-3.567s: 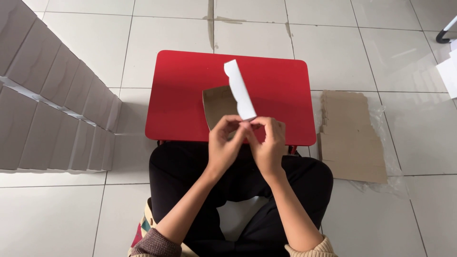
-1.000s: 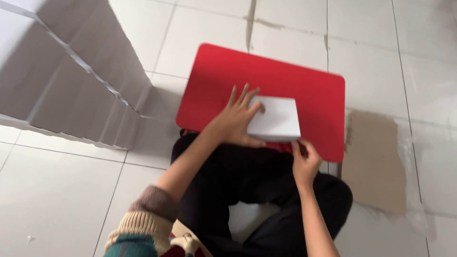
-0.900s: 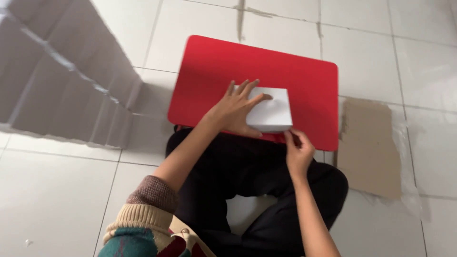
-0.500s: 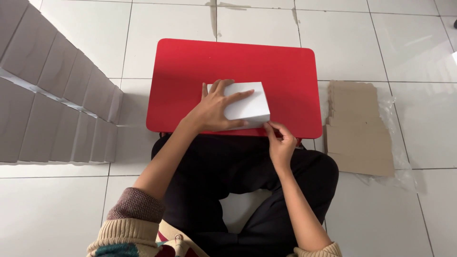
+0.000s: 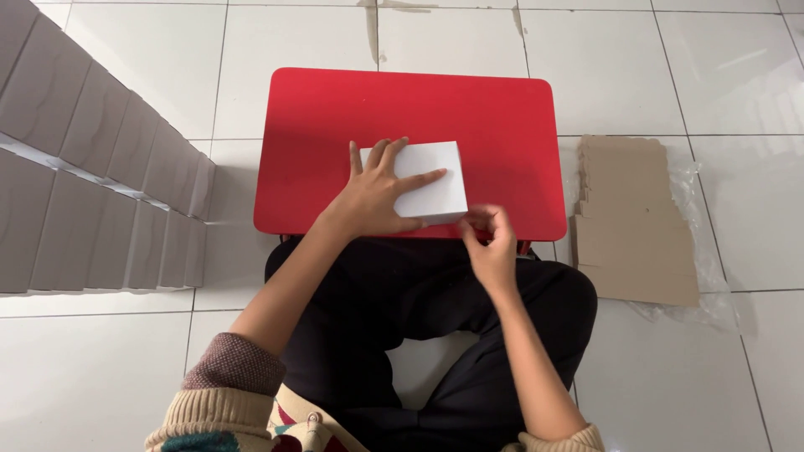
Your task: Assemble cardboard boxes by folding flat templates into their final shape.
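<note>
From my seat I look straight down on a low red rectangular table (image 5: 335, 125) set on white floor tiles (image 5: 126, 377), with my crossed legs in black trousers (image 5: 377, 301) tucked under its near edge. The thing in hand is a flat white rectangular cardboard box (image 5: 435, 180), lying on the near half of the table, a little right of its middle. Its long axis runs left to right, roughly parallel to the table's near edge, and its near right corner sits just short of that edge.

My left hand (image 5: 377, 197) lies flat on top of the box, fingers spread wide and pointing away and to the right, the palm covering the box's left part and pressing it down; it grips nothing, it only pins. My right hand (image 5: 490, 243) is at the near right corner of the box, fingers curled narrow, thumb and fingertips pinched together right at that corner. I cannot tell whether they hold a flap or merely touch the edge, as the fingers hide the spot.

So the box lies directly ahead of both hands; the left is on it, the right beside it at the corner nearest me.

To the right, well apart on the floor, lies a stack of brown flat cardboard sheets (image 5: 636, 226) on clear plastic wrap (image 5: 712, 301). At far left stand rows of grey folded cardboard pieces (image 5: 92, 184).
</note>
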